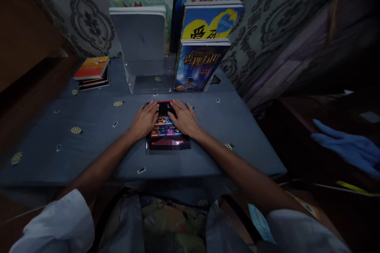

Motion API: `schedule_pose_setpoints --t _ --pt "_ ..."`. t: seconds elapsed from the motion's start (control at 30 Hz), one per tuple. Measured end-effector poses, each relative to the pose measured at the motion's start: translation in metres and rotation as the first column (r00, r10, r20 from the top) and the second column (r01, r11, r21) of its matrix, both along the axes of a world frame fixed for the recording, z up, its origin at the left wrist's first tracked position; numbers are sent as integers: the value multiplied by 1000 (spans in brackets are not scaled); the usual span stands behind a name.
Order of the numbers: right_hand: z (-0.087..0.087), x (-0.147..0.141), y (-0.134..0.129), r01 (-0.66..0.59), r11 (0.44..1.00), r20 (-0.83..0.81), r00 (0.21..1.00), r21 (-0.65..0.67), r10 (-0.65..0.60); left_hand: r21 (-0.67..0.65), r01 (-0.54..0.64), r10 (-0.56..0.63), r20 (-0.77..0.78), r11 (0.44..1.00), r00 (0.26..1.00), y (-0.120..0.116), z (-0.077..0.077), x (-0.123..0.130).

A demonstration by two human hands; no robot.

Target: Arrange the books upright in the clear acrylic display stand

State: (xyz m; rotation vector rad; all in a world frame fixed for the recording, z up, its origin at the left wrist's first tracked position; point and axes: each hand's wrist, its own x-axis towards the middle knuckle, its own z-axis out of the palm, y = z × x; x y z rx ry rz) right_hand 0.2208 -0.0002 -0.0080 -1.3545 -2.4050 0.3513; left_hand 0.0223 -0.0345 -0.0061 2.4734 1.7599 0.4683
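Observation:
A dark book (pixel 162 142) with a red far edge and rows of small coloured pictures lies flat near the middle of the table. My left hand (pixel 145 120) rests on its left side, fingers stretched forward and flat over the upper part. On the opposite side my right hand (pixel 184 119) lies likewise, fingers extended and thumb pointing inward. Both hands are open and cover the book's upper corners. Just beyond the fingertips stands a clear acrylic book stand (pixel 148 84).
Upright books, among them a blue one (pixel 198 65), fill the stand's right side; a grey-backed book (pixel 141 35) stands at left. Stacked books (pixel 92 69) lie at the far left of the cloth-covered table (pixel 97 146). A blue glove (pixel 347 142) is at right.

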Motion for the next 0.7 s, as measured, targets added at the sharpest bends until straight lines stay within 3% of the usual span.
schedule_pose_setpoints --t 0.17,0.37,0.7 --pt "-4 3 6 -28 1000 -47 999 -5 28 34 -1 -1 40 999 999 2 -6 -1" --pt "-8 10 3 -100 995 -16 995 -1 100 -2 -9 9 48 1000 999 2 -4 -1" --pt "-6 42 -65 -278 961 72 958 -11 278 -49 4 -1 53 999 999 0 0 -2"
